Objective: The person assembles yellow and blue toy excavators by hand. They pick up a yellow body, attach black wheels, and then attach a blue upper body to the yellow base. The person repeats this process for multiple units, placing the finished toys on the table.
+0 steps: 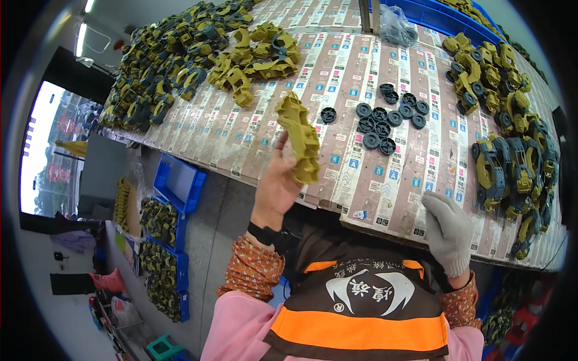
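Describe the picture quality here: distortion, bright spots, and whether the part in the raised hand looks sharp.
Head view: strong fisheye bend, so the table edge curves and a dark rim rings the frame; the window at left is blown out white, and ceiling lights glare; the olive plastic part in the left hand is fairly sharp, as is the gloved right hand; table lighting is even, with soft shadows.

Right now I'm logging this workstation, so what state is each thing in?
Left hand: bare, shut on the olive plastic part, raised above the table edge.
Right hand: gloved, open, resting on the table.
Black wheels: loose, clustered mid-table.
Olive parts pile: heaped, unassembled.
Assembled olive-and-grey pieces: stacked at right.
Blue bin: on the floor, contents not visible.
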### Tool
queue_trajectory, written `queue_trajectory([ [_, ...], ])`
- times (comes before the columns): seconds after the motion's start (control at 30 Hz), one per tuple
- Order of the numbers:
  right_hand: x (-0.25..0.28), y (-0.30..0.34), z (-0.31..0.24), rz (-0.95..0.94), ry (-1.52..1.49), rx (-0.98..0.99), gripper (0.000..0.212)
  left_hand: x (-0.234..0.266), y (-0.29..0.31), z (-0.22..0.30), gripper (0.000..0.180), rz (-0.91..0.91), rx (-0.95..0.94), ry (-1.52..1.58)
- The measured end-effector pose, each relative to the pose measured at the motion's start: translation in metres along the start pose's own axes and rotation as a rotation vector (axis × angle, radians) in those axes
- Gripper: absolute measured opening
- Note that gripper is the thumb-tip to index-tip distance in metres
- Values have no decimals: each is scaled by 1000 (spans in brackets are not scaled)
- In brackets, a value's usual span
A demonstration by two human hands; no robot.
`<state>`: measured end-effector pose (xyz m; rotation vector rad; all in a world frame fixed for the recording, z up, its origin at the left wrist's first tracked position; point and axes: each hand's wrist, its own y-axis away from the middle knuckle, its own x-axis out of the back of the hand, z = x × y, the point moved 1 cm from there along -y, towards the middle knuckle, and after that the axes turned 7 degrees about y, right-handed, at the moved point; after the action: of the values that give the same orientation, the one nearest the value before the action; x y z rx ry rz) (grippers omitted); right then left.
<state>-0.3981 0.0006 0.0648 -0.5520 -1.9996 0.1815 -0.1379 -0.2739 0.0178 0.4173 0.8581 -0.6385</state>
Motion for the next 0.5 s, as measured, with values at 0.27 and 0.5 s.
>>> queue_trajectory([
  [0.27,-30,-52,-64,-301,-445,-58,61,-49,34,-61,94,-86,193,-31],
  [0.5,-58,-50,-72,-343,-368,-58,68,-28,47,-70,93,60,181,-373],
])
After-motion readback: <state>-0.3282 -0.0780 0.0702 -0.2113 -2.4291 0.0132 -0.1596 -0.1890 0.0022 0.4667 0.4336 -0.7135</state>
